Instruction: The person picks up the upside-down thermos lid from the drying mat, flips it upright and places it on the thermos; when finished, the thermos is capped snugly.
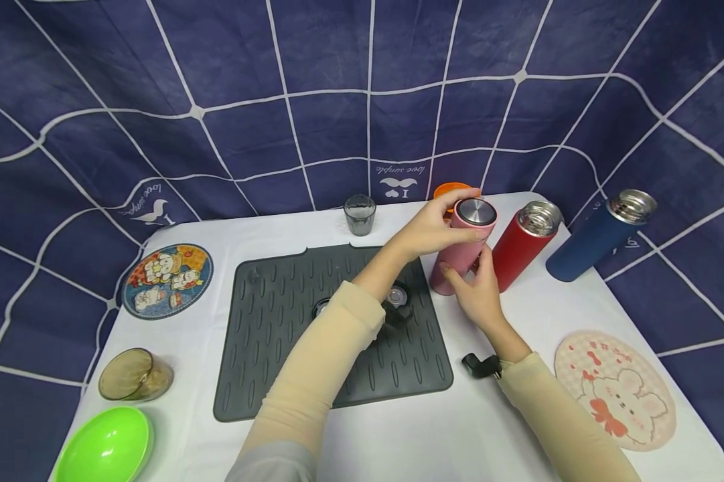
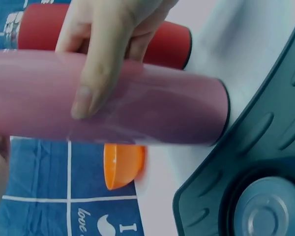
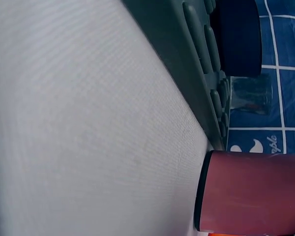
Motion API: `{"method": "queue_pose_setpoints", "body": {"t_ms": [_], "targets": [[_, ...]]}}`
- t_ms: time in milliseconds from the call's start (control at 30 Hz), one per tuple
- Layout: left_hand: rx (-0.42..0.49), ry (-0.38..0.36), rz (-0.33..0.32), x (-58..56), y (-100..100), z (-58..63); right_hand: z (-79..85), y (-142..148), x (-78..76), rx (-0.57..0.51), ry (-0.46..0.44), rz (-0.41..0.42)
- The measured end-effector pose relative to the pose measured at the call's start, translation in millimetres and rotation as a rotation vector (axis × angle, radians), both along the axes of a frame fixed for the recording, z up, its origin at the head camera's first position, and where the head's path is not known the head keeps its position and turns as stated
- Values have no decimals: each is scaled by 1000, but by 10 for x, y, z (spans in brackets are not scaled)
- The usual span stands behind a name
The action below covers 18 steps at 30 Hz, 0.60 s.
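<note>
A pink thermos bottle (image 1: 458, 258) with a silver-topped lid (image 1: 477, 211) stands on the white table beside the dark drying mat (image 1: 259, 335). My left hand (image 1: 430, 227) grips it round the top, fingers and thumb at the lid. Lower down, my right hand (image 1: 479, 284) holds the body, its thumb lying across the pink side in the left wrist view. Just right of it stands a red thermos (image 1: 524, 248) without a lid, and beyond that a blue thermos (image 1: 597, 237), also lidless. In the right wrist view only the lower pink body (image 3: 255, 191) shows; my right hand is out of that frame.
Two round black lids lie on the mat, one (image 1: 398, 296) partly behind my left sleeve. An orange bowl (image 1: 452, 191) sits behind the pink thermos. Also around are a grey glass (image 1: 359, 217), an amber glass (image 1: 135, 376), a green bowl (image 1: 105, 445) and two round placemats (image 1: 169, 281).
</note>
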<state>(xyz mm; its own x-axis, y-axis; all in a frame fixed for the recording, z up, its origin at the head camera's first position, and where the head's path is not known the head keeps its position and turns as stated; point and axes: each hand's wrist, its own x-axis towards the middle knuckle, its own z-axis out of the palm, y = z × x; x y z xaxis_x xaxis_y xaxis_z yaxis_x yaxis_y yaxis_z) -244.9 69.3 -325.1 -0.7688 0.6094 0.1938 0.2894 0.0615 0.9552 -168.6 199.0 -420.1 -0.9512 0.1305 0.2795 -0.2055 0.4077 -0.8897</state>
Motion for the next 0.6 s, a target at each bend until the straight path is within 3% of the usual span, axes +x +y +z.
{"method": "queue_pose_setpoints", "body": {"t_ms": [100,200,267,333,467,600], "targets": [[-17,-17,38,91,-15,89,-3,2,-2,-1,3,4],[-29,26,110,149,-21,127,53,-17,19,-3,7,6],[-9,38,107,121,-30,110,56,-18,17,-1,10,8],[13,21,64,74,-49,81,57,-19,18,6,12,11],[32,-19,-6,-62,-39,-63,53,-20,24,15,11,11],[8,38,53,-97,10,-181,55,-23,34,16,-3,6]]}}
